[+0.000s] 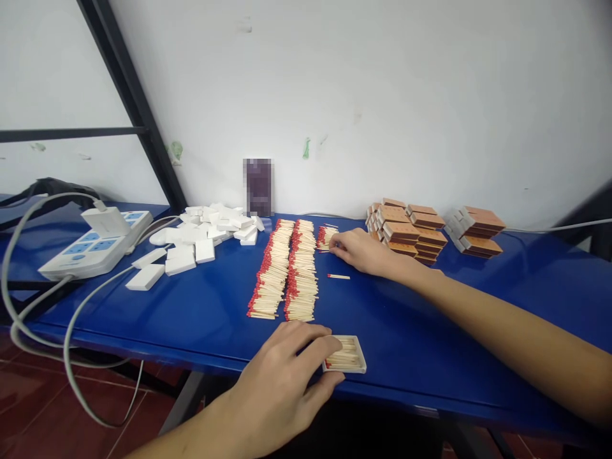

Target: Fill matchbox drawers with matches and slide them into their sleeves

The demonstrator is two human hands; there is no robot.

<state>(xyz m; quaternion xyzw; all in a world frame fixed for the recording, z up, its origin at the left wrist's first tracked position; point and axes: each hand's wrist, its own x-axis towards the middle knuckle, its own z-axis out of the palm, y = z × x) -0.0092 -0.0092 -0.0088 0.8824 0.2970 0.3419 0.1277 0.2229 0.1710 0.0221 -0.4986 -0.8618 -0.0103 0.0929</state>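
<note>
My left hand grips a white matchbox tray at the table's front edge, thumb and fingers on its sides. Matches lie inside it, partly covered by a finger. Farther back, my right hand has its fingertips pressed together at a short row of matches; what they pinch is hidden. One loose match lies just in front of that hand. Two long rows of red-tipped matches run side by side left of my right hand.
White empty-looking trays are heaped at the back left, near a power strip with looping cables. Orange matchbox sleeves are stacked behind my right hand, with more matchboxes farther right. A pixelated upright object leans against the wall.
</note>
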